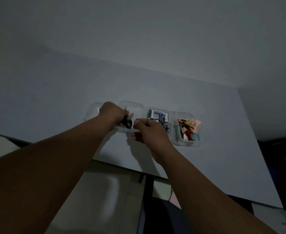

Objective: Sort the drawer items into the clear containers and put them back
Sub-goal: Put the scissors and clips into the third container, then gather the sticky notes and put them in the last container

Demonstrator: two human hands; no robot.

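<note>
Lowering black-handled scissors (126, 122) into second clear plastic container (132, 105), left hand (112, 115) fingers wrapped round handles; right hand (149, 130) pinching near rim, likely steadying. Blue-white batteries (158, 115), at three o'clock, already sorted.

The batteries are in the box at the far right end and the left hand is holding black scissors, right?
Not quite. The head view shows the far right box holds colourful cloth pieces. The batteries sit in the box beside it, to its left. The left hand does hold the black scissors.
</note>
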